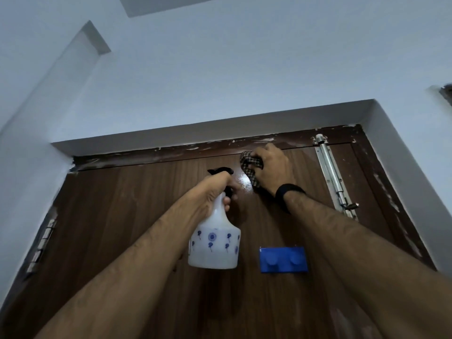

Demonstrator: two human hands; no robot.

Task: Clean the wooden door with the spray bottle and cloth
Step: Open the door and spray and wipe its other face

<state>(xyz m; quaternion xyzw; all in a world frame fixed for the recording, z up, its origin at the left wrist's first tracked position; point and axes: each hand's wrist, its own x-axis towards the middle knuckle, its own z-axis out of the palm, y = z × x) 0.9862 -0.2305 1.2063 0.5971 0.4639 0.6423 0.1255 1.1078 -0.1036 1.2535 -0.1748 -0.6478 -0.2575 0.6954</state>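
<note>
The right hand bunches a checked cloth against the wooden door at twelve o'clock, wiping a wet sheen; the left hand grips the spray bottle by its neck (nozzle doorward, presumably ready to respray).

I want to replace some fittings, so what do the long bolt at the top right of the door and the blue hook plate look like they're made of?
Bolt: looks like metal, silvery and slightly shiny, with bright highlights along its rod.
Blue hook plate: probably plastic, uniform saturated blue, smooth moulded pegs, matte.
</note>
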